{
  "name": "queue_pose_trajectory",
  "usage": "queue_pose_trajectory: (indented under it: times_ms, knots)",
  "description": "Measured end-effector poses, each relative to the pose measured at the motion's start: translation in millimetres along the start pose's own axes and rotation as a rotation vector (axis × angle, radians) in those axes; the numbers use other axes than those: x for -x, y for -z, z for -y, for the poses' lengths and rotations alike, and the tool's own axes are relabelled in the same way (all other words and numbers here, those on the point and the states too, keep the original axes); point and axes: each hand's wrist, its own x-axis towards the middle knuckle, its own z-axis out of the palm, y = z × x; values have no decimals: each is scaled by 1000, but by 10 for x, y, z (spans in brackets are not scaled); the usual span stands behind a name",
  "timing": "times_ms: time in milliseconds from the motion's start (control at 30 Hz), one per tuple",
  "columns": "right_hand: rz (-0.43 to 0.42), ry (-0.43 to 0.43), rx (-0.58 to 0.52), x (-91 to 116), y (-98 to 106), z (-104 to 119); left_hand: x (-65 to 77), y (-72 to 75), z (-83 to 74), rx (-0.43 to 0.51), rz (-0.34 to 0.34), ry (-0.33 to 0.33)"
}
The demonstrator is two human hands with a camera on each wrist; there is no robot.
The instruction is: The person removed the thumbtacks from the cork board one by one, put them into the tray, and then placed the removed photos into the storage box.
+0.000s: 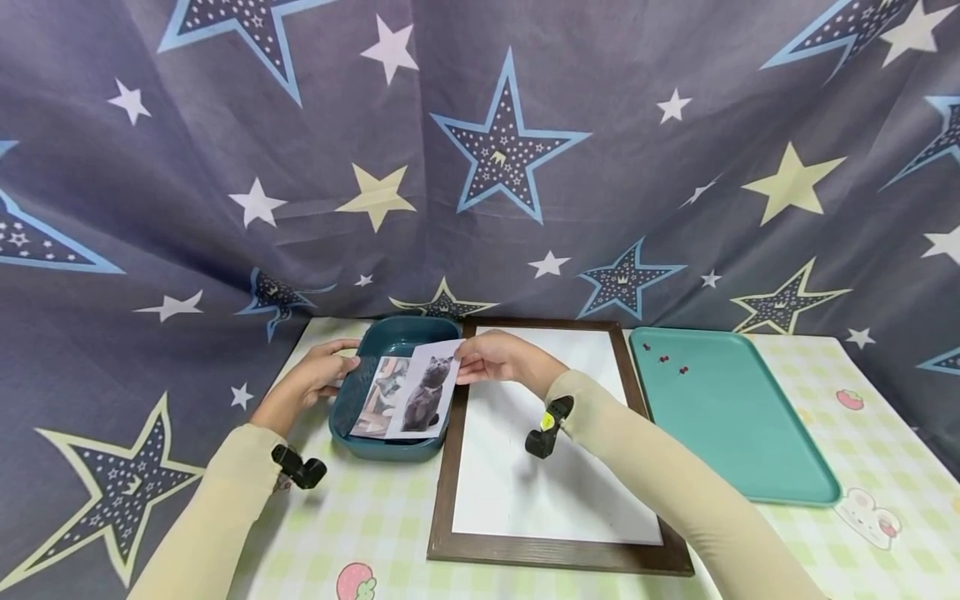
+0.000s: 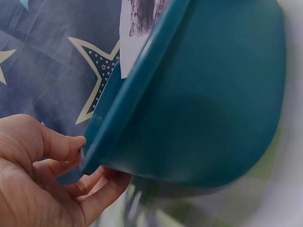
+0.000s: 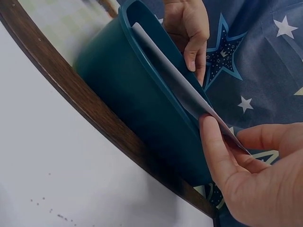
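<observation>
Between the thumb and fingers of my right hand (image 1: 495, 360) a photo of a grey cat (image 1: 429, 392) is pinched by its upper right edge. The photo slants up out of a dark teal bin (image 1: 386, 450). Beside it in the bin lies another cat picture (image 1: 380, 396), partly covered by the first. My left hand (image 1: 318, 372) grips the bin's left rim, thumb at the top edge and fingers beneath it, as the left wrist view shows. In the right wrist view the photo (image 3: 175, 78) appears nearly edge-on, leaning over the rim.
A brown-framed white board (image 1: 555, 467) lies right of the bin, close against it. Farther right is a light green tray (image 1: 738, 417) with several red pushpins (image 1: 663, 359) on it. A star-patterned curtain (image 1: 465, 250) hangs behind the checked tablecloth (image 1: 360, 517).
</observation>
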Motion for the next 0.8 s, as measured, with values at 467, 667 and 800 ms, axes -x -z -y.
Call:
queue_pose_trajectory:
  times_ms: [467,667,800]
  knots:
    - [-15,-2,1,-22,-43,-15,-7,7,40,0,11,-12]
    - [-15,4,-1,-15,-49,1,-9,9,23,9,7,-1]
    - [-15,11,-4,-13,-51,11,-13,12,21,7,8,-5]
